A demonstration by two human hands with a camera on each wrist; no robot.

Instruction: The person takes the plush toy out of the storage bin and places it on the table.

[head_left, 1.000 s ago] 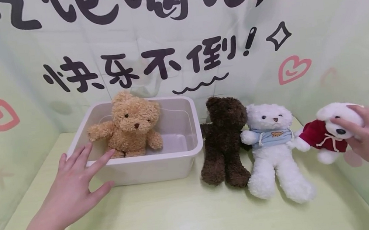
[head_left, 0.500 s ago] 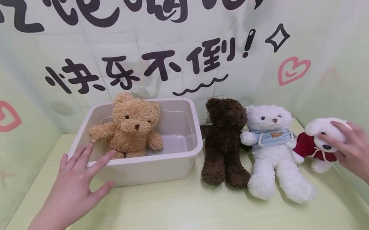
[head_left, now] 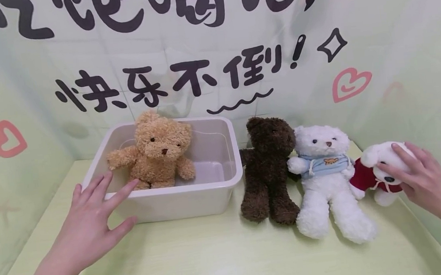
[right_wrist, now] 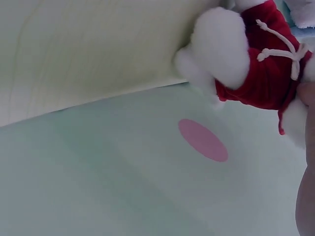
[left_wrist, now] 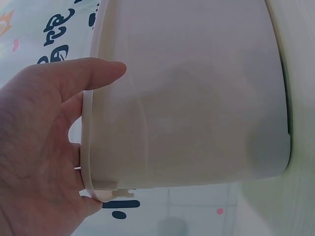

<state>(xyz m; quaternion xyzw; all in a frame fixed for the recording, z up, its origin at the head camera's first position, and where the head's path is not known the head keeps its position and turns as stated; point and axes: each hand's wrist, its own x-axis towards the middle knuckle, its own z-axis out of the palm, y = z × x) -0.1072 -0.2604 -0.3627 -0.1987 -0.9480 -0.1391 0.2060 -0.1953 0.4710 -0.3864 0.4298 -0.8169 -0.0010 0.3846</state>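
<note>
My left hand (head_left: 89,227) rests, fingers spread, over the front-left corner of a pale plastic tub (head_left: 182,198). The left wrist view has its thumb along the tub's outer wall (left_wrist: 206,123) and the other fingers beyond the rim. Inside the tub sits a light-brown teddy bear (head_left: 158,150), facing out. Far to the right, my right hand (head_left: 428,179) grips the head of a white plush dog (head_left: 379,155) in a red hoodie (right_wrist: 268,73). The dog leans sideways against a white teddy bear (head_left: 332,202) in a blue top. Part of the dog's head is hidden by the fingers.
A dark-brown teddy bear (head_left: 268,172) sits between the tub and the white bear. All stand on a pale wooden table (head_left: 216,262). Behind and at both sides hangs a light fabric backdrop (head_left: 296,99) with black writing and pink hearts.
My right hand has brought the plush dog left and down, close against the white bear, mostly in the first half second. The left hand stays at the tub.
</note>
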